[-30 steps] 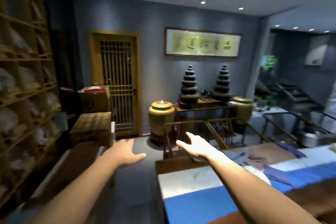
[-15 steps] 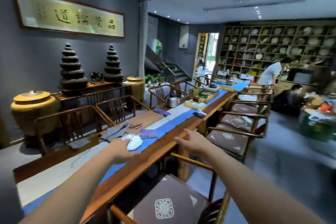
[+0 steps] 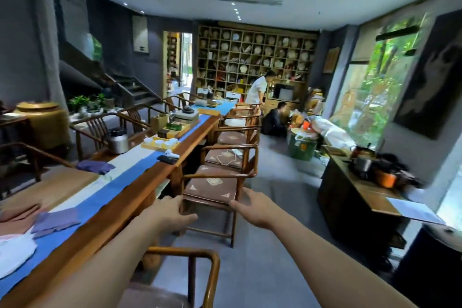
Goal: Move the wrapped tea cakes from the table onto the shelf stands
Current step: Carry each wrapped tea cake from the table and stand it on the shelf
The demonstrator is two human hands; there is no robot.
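Here both empty hands, left hand [image 3: 172, 212] and right hand [image 3: 252, 210], hang beside the table [image 3: 140, 190].

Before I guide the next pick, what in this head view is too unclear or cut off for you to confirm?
- White wrapped bundle on the long wooden table: cut by the left edge, blurred; cannot confirm it is a tea cake.
- Round pale items in the far grid shelf: too small to tell stands or free slots.
- Left hand and right hand: both hold nothing; fingertips motion-blurred.

Pale round tea cakes [image 3: 243, 68] stand in the far wall shelf [image 3: 255, 55], well beyond both hands.
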